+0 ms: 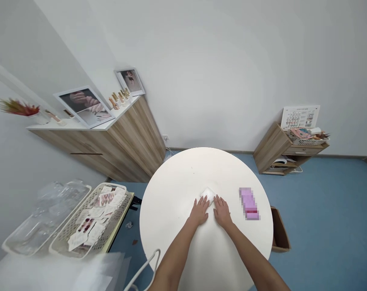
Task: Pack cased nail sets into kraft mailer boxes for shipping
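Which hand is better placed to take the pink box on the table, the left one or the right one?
Probably the right. The right hand lies on the white round table closest to the pink box, while the left hand is farther away, with the right hand between it and the box.

In front of me stands a round white surface (183,190). A small folded white cloth (207,195) lies near its middle. To the right of that cloth, just inside the rim, a pink rectangular box (249,203) lies at a slant, its markings too blurred to read.
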A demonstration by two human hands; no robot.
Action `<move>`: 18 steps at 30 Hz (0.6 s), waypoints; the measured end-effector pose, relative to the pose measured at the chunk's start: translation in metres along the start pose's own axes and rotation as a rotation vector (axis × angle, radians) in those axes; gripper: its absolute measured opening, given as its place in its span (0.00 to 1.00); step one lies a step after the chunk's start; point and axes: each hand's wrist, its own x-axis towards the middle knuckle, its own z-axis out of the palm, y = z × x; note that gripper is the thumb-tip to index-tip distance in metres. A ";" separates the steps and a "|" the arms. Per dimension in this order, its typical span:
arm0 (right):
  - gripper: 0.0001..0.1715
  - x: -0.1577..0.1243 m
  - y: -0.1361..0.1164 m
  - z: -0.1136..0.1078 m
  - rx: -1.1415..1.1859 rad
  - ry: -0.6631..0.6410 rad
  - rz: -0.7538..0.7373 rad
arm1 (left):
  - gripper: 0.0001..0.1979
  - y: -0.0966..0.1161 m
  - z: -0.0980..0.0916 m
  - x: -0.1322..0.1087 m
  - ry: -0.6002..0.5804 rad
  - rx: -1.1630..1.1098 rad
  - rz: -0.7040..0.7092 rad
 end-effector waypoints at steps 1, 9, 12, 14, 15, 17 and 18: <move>0.35 -0.003 0.001 -0.001 -0.019 -0.007 -0.001 | 0.30 0.003 -0.006 -0.003 0.003 -0.015 -0.007; 0.31 -0.009 -0.020 -0.005 0.011 0.082 -0.309 | 0.22 0.012 -0.003 -0.095 0.321 -0.121 -0.243; 0.29 -0.013 -0.055 -0.001 0.086 0.057 -0.469 | 0.20 0.005 0.008 -0.152 0.494 -0.144 -0.381; 0.28 -0.020 -0.085 0.002 0.134 0.021 -0.558 | 0.19 -0.003 0.011 -0.194 0.602 -0.152 -0.473; 0.28 -0.024 -0.101 0.003 0.156 0.001 -0.599 | 0.18 -0.007 0.011 -0.217 0.651 -0.155 -0.522; 0.26 -0.036 -0.137 0.008 0.191 -0.052 -0.686 | 0.17 -0.014 0.008 -0.267 0.737 -0.161 -0.624; 0.26 -0.042 -0.156 0.011 0.202 -0.082 -0.730 | 0.16 -0.018 0.006 -0.295 0.778 -0.164 -0.676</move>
